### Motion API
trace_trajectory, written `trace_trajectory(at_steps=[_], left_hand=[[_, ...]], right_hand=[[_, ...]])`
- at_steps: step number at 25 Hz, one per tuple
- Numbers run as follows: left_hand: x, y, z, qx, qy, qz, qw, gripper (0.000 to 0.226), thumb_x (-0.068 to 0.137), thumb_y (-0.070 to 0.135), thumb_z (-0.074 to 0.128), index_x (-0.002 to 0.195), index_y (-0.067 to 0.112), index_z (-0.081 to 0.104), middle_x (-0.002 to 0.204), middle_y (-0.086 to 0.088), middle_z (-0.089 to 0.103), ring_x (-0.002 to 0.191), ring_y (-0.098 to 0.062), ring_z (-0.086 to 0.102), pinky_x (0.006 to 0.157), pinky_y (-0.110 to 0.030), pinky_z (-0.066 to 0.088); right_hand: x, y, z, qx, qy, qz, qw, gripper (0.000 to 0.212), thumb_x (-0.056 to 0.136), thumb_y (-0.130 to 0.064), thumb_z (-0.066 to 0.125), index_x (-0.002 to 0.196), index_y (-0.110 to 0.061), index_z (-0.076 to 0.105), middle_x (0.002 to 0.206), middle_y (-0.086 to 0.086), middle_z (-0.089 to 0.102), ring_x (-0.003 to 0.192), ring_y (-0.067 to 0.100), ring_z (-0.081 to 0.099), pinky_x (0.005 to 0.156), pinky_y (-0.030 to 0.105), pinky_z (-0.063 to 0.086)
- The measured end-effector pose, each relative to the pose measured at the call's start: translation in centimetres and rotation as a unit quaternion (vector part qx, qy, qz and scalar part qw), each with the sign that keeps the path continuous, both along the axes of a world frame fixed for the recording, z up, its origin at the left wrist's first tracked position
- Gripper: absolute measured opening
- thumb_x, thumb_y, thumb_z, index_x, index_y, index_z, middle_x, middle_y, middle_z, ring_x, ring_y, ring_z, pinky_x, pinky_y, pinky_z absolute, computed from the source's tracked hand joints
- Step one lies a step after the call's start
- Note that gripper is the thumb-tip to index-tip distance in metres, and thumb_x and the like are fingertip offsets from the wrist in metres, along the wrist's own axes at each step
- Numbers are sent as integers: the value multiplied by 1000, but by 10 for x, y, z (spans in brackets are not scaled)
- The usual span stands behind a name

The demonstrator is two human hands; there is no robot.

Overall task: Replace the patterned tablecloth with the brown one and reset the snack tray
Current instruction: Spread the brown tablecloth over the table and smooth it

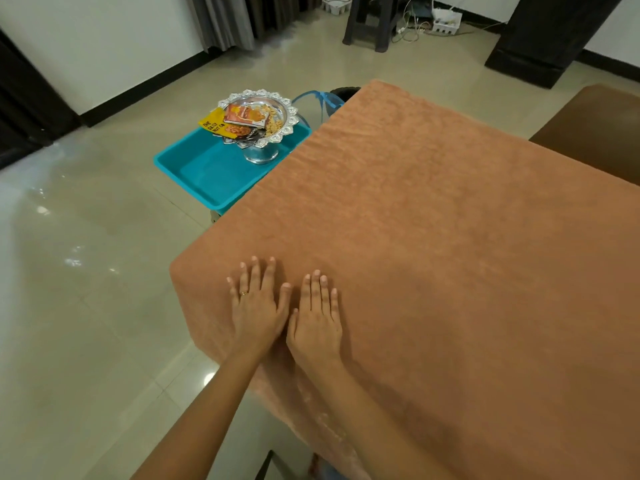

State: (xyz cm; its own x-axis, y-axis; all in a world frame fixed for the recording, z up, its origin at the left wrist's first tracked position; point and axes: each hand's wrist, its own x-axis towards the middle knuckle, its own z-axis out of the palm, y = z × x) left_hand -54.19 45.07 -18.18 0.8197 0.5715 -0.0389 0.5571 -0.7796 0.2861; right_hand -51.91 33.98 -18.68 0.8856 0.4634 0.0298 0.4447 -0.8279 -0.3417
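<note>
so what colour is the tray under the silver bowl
Teal; the tray shows best in the head view.

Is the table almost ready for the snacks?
Nearly. The brown cloth already covers the table. The left hand and right hand press flat on it near the corner, probably smoothing it. The silver snack tray sits to the side in a blue tub, not yet put on the table.

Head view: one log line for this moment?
brown terry tablecloth: spread flat | left hand, right hand: palms down on it | silver pedestal snack tray: in teal plastic tray
</note>
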Motion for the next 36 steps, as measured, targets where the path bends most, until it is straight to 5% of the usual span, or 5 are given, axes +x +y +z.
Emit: trace_trajectory(at_steps=[13,20,27,31,36], left_hand=[[4,-26,-1,63,81,-2,995,60,99,44,32,151,18,18,158,-14,13,144,-37,10,116,-54,4],[-37,-231,2,-29,-4,-141,990,64,91,50,18,148,22,30,155,-10,25,145,-28,16,116,-47,4],[-45,-243,-12,8,15,-176,984,69,90,58,22,150,24,24,158,-8,15,146,-26,12,117,-44,3],[-42,-262,-8,38,29,-115,992,57,99,40,35,150,16,26,157,-15,18,144,-37,12,115,-55,2],[-54,-411,3,-31,-33,-241,969,59,92,42,23,144,16,38,152,-13,31,143,-34,21,115,-52,11]], right_hand=[[-33,-206,-11,-26,-41,-111,993,65,89,-39,34,145,-5,36,151,11,36,140,22,33,116,43,13],[-66,-240,-3,-13,-12,-81,997,63,88,-31,33,142,1,38,149,18,36,141,28,31,114,44,14],[-92,-355,-12,-27,-29,-124,991,64,91,-36,30,147,-6,31,154,9,29,144,21,22,117,45,7],[-106,-419,-7,-34,-28,-160,986,65,91,-38,24,148,-7,28,156,8,25,146,19,18,118,41,2],[-111,-441,-3,-26,-7,-144,989,66,91,-33,20,149,-3,22,157,13,19,147,23,11,117,39,-1]])
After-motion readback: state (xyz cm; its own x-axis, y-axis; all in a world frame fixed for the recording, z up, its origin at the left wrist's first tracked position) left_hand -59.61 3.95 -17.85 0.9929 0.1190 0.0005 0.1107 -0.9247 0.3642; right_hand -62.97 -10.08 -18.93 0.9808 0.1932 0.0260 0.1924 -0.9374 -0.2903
